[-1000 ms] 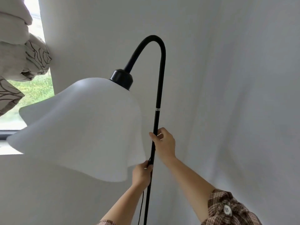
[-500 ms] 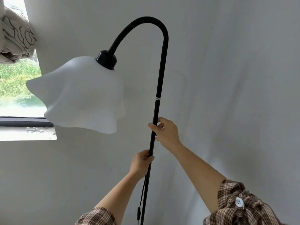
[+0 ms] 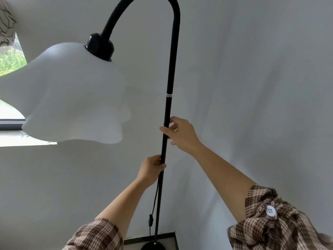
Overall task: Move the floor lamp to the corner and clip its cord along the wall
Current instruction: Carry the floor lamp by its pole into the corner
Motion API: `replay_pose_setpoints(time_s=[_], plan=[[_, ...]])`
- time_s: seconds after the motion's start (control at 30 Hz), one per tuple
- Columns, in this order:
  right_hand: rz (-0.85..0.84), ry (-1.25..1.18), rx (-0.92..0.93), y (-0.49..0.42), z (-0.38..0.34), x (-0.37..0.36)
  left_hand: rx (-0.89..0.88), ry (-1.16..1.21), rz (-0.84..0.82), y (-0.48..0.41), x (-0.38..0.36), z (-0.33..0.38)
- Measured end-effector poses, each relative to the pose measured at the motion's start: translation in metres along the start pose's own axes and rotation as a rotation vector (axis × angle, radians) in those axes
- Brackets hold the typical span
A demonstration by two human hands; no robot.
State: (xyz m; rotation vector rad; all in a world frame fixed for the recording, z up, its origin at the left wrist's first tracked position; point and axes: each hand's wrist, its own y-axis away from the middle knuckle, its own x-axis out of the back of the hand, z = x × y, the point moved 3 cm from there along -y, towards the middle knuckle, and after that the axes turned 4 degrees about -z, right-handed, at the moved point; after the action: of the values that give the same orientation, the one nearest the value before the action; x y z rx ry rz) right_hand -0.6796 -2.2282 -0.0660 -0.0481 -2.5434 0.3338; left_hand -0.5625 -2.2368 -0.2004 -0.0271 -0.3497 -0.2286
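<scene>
The floor lamp has a thin black pole [image 3: 169,105] that curves over at the top to a white wavy shade [image 3: 72,94] hanging left. Both hands grip the pole: my right hand [image 3: 180,134] higher up, my left hand [image 3: 152,170] just below it. A black cord with an inline switch [image 3: 150,218] hangs down beside the pole under my left hand. The round black base [image 3: 153,247] rests on the floor at the foot of the room corner.
White walls meet in a corner [image 3: 175,204] right behind the pole, with a dark baseboard [image 3: 142,239] along the floor. A window [image 3: 10,62] with a sill and a patterned curtain [image 3: 6,24] is at the far left.
The view has tipped down, so the base and baseboard now show. The shade has swung nearer and looks larger. Both hands keep their grip on the pole.
</scene>
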Motion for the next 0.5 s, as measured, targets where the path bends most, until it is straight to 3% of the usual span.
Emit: replay_pose_setpoints(time_s=[0.5], plan=[[-0.04,0.051,0.07,0.018,-0.022,-0.032,0.044,-0.042,0.115,0.029,0.018,-0.017]])
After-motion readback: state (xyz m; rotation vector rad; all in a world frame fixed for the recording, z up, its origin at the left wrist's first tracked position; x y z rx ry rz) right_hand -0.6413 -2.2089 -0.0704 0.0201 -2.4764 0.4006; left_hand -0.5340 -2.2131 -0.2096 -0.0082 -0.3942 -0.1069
